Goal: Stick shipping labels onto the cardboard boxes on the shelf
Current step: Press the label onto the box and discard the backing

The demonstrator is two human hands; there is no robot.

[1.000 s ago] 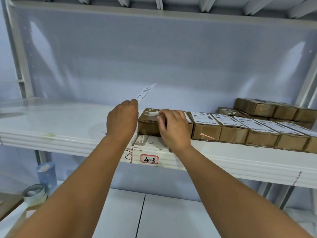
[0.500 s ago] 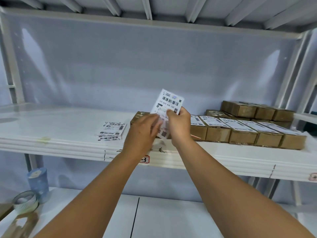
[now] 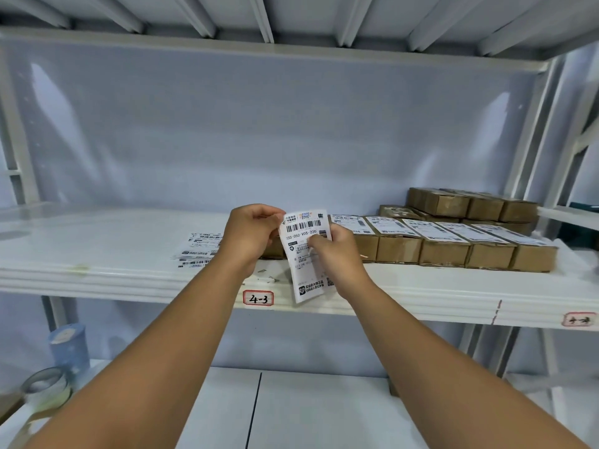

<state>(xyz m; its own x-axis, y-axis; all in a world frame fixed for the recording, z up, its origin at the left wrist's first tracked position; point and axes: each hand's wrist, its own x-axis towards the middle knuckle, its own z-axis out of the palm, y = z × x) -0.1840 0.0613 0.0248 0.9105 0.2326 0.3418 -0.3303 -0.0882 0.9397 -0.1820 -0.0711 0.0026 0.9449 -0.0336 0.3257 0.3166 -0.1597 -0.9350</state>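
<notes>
- While both hands hold it up in front of the shelf (image 3: 97, 254), the label (image 3: 306, 254) hangs upright with its print facing the camera. Its lower end dangles past the shelf's front lip at six o'clock.
- Judging by its slight curl, the label is thin, light, floppy paper. Once off its backing it would likely be sticky and apt to fold onto itself, so the corners and edges look like the safest places to hold.
- The left hand (image 3: 251, 234) pinches the label's top corner at eleven o'clock, fingers curled and thumb and forefinger closed on the paper. Whether it is parting sticker from backing I cannot tell.
- The right hand (image 3: 337, 254) grips the label's middle from the three o'clock side, thumb across the printed face and the other fingers tucked behind.
- Both forearms reach up and forward from the bottom corners, wrists nearly level, hands close together.
- A box (image 3: 272, 251) sits just behind the hands, mostly hidden; it is probably the target.
- At three o'clock from the hands, a row of boxes (image 3: 444, 246) carries labels on top.
- At nine o'clock, spare labels (image 3: 197, 251) lie flat on the shelf.
</notes>
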